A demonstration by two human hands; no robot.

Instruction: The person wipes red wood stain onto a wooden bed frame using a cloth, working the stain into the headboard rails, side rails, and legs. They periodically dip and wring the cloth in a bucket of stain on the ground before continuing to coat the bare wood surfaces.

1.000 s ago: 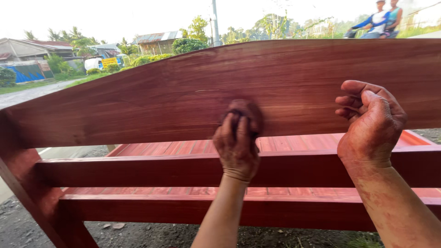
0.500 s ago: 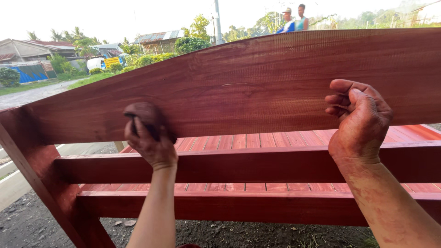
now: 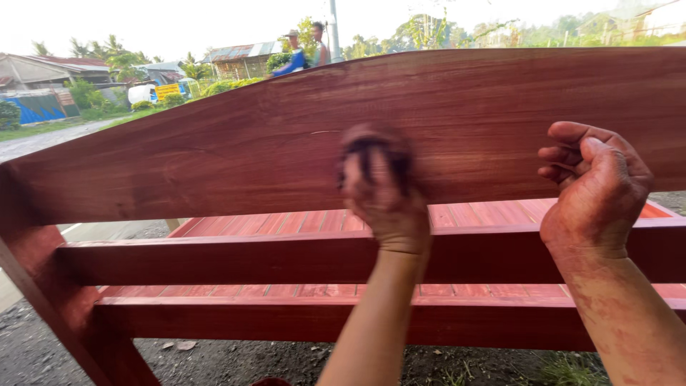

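Roadside yard: left hand (image 3: 386, 204) clamps soft, stain-wet rag (image 3: 375, 146) on stiff heavy bench (image 3: 214, 161) back; right hand (image 3: 593, 189) loosely curled, empty.

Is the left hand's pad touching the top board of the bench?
Cannot tell: in the head view the left hand and pad overlap the board, but motion blur hides contact.

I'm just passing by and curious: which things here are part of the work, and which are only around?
In the work:
- left hand pressing a dark rubbing pad
- red wooden bench back board
- right hand, stained red

Just around:
- two riders
- blue fence
- houses
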